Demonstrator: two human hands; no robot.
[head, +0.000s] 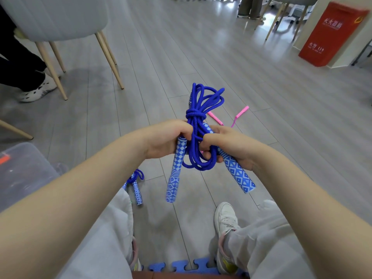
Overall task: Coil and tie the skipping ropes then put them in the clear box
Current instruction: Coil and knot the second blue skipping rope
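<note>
Gripping the blue rope (198, 117), both hands (203, 143) hide its middle.

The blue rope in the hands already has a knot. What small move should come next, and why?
Probably carry the knotted blue skipping rope, held by the left hand and right hand, left to the clear plastic box: its knot looks finished.

Clear box (24, 170) cropped at left edge; pink rope (225, 117) mostly behind both hands

Two hands hold a tied blue rope (198, 125)

Left hand (165, 140) and right hand (231, 147) grip it above the floor (161, 57).
</note>
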